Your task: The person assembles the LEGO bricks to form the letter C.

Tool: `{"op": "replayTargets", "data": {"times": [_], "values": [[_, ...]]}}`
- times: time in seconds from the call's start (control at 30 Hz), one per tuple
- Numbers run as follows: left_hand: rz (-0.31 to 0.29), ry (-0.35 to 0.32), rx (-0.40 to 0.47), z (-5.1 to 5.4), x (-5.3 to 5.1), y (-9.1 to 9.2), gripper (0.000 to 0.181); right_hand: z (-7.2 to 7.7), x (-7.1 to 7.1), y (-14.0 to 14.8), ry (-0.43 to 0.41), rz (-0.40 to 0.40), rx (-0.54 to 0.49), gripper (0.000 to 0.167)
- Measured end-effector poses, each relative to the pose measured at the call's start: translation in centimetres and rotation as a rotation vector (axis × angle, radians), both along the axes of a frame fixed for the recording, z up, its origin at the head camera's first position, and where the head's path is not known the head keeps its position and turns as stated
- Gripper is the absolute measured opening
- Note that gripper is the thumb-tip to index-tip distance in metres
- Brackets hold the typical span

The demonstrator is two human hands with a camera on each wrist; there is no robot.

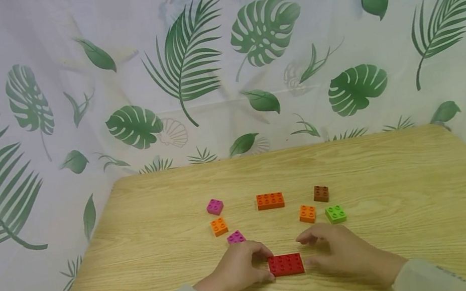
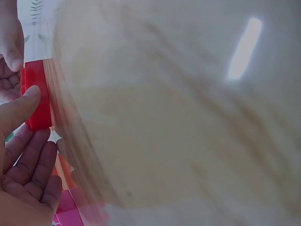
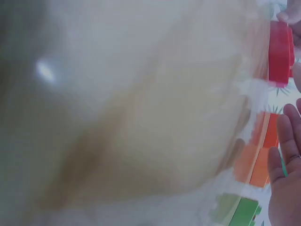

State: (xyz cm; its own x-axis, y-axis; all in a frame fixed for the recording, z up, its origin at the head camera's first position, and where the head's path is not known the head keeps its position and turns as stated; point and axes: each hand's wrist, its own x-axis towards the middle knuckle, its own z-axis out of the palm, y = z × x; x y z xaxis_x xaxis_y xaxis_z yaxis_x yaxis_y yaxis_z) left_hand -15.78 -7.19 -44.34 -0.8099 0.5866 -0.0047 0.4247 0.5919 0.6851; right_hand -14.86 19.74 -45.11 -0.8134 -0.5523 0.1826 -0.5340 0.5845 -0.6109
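A red building brick (image 1: 286, 265) with studs on top lies on the table near the front. My left hand (image 1: 238, 268) pinches its left end, thumb at the near corner and index finger at the far corner. The left wrist view shows that thumb overlapping the side of the red brick (image 2: 40, 96), the other fingers loosely spread beyond. Just right of the brick, my right hand (image 1: 341, 252) hovers with thumb and fingers apart, holding nothing. In the right wrist view, a small gap seems to part its fingers (image 3: 288, 136) from the brick (image 3: 280, 54).
Behind the hands lie magenta bricks (image 1: 215, 207) (image 1: 236, 237), small orange bricks (image 1: 219, 226) (image 1: 307, 213), a long orange brick (image 1: 270, 200), a brown brick (image 1: 321, 193) and a lime green brick (image 1: 336, 214). A leaf-patterned cloth (image 1: 222, 132) hangs behind the wooden table (image 1: 155, 203).
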Motion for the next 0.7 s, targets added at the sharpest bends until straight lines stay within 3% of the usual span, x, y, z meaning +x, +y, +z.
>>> {"op": "replayTargets", "data": {"times": [0.2,0.47,0.7], "values": [[0.002,-0.001,-0.004,0.0,0.1,0.0,0.033,0.2,-0.9,1.1,0.174,-0.053,0.007,0.038],[-0.001,-0.005,-0.003,0.1,0.1,0.0,0.033,0.4,-2.4,3.4,0.292,-0.159,0.016,0.040],[0.001,-0.013,-0.007,0.2,0.1,-0.1,0.034,0.4,-3.3,5.2,0.281,-0.236,0.060,0.043]]}}
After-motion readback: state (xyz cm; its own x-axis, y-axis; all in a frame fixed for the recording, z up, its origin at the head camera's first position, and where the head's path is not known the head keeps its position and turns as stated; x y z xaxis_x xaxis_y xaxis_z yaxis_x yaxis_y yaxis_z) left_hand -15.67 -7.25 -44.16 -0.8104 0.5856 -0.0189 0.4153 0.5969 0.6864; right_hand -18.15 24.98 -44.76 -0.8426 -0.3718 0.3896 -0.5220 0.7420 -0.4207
